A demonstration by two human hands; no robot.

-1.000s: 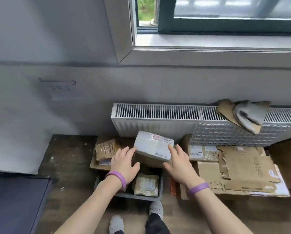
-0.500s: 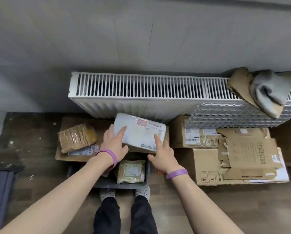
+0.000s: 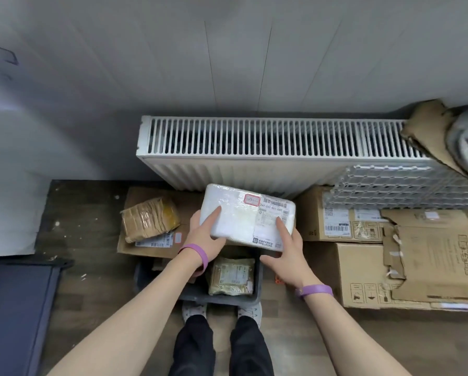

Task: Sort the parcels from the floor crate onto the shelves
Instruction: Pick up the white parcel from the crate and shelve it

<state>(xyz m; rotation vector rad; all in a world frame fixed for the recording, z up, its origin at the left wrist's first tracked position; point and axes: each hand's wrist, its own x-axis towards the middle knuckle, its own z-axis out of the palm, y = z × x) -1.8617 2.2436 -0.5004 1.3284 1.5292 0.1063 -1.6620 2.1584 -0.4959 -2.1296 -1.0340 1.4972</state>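
Note:
A white plastic-wrapped parcel [image 3: 243, 213] with a shipping label is held up over the dark grey floor crate [image 3: 227, 295]. My left hand [image 3: 204, 237] grips its left edge, index finger lying on top. My right hand [image 3: 287, 253] holds its right lower corner, one finger on the label. Inside the crate lies a small tan parcel [image 3: 231, 275] with a printed label. A brown tape-wrapped parcel [image 3: 148, 218] lies on flat cardboard [image 3: 135, 242] to the left of the crate.
A white radiator [image 3: 254, 147] runs along the wall behind. Cardboard boxes [image 3: 363, 270] and a white plastic grid [image 3: 406, 185] are stacked at the right. A dark blue panel [image 3: 13, 308] stands at the left. My feet [image 3: 194, 310] stand just before the crate.
The view has tilted down, away from the window. Both hands still hold the white parcel, which sits closer to me above the crate.

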